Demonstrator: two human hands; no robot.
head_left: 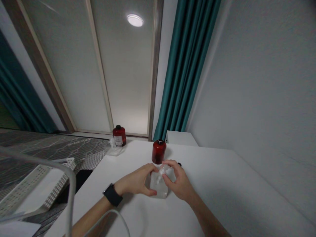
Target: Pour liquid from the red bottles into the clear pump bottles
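Observation:
A clear square bottle (158,188) stands on the white table (222,184). My left hand (137,181), with a dark watch on its wrist, is wrapped round the bottle's left side. My right hand (178,180) pinches the clear pump top (163,171) on the bottle's neck. Just behind them stands a dark red bottle (158,151) with a black rim, upright. A small black cap (179,164) peeks out behind my right hand.
A second red bottle (119,135) and another clear pump bottle (114,148) stand at the table's far left corner. A white perforated basket (37,187) sits low on the left. Teal curtains (187,65) and a white wall lie behind.

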